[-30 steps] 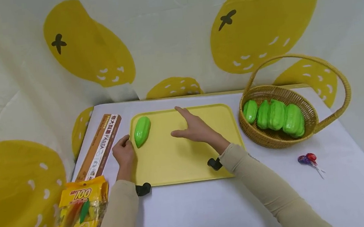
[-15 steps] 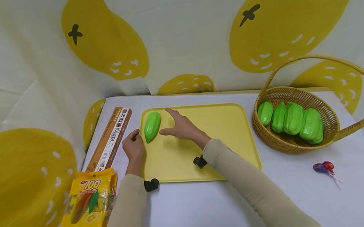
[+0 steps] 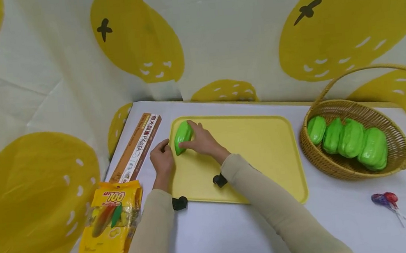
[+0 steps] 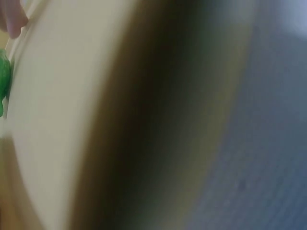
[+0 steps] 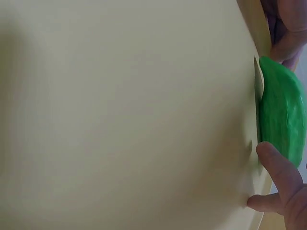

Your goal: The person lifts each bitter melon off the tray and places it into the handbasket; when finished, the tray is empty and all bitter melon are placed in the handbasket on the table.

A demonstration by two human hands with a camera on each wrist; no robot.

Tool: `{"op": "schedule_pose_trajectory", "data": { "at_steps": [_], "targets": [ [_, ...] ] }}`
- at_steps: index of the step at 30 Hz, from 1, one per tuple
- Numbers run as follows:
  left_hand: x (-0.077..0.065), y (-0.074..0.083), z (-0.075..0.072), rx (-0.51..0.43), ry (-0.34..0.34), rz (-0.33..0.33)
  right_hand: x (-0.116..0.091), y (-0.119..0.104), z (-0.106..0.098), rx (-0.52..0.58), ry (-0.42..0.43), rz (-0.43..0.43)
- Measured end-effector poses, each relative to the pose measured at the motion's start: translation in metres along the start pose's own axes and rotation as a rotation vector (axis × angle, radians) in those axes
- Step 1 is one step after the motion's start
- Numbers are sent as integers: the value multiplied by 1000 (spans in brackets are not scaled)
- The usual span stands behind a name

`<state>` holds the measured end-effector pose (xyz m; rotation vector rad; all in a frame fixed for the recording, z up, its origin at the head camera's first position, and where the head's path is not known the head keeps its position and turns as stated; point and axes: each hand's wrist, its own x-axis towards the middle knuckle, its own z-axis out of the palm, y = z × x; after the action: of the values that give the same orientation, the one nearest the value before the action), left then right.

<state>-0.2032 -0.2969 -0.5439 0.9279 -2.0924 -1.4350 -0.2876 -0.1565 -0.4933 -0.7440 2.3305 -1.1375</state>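
A glossy, ridged green fruit, shaped like a star fruit (image 3: 183, 135), lies near the left edge of the yellow tray (image 3: 243, 155). My right hand (image 3: 204, 142) spreads over it from the right, thumb by its near end and fingers by its far end. In the right wrist view a fingertip overlaps the fruit (image 5: 283, 108); firm contact cannot be judged. With fingers curled, my left hand (image 3: 163, 161) holds the tray's left rim. The left wrist view is mostly blurred, showing the tray (image 4: 62, 110) and a sliver of green fruit (image 4: 4, 72).
A wicker basket (image 3: 336, 176) with several similar green fruits stands right of the tray. Two lollipops (image 3: 387, 200) lie in front of it. To the left are a long pasta box (image 3: 136, 148) and a yellow candy bag (image 3: 110, 222). A patterned cloth hangs behind.
My right hand has moved left across the tray to the green fruit. The left hand stays at the tray's left rim. The head view has turned left, shifting everything rightward.
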Motion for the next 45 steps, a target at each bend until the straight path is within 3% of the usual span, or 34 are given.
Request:
{"op": "schedule_pose_trajectory", "data": {
  "at_steps": [11, 18, 33, 45],
  "targets": [
    [-5, 6, 8, -13, -4, 2, 7, -3, 9, -70, 54, 34],
    [-3, 4, 11, -12, 3, 24, 8, -2, 11, -132, 35, 57],
    [-3, 6, 11, -6, -7, 19, 4, -1, 13, -106, 62, -3],
    [-2, 1, 2, -7, 30, 8, -7, -4, -5, -83, 73, -82]
  ]
}}
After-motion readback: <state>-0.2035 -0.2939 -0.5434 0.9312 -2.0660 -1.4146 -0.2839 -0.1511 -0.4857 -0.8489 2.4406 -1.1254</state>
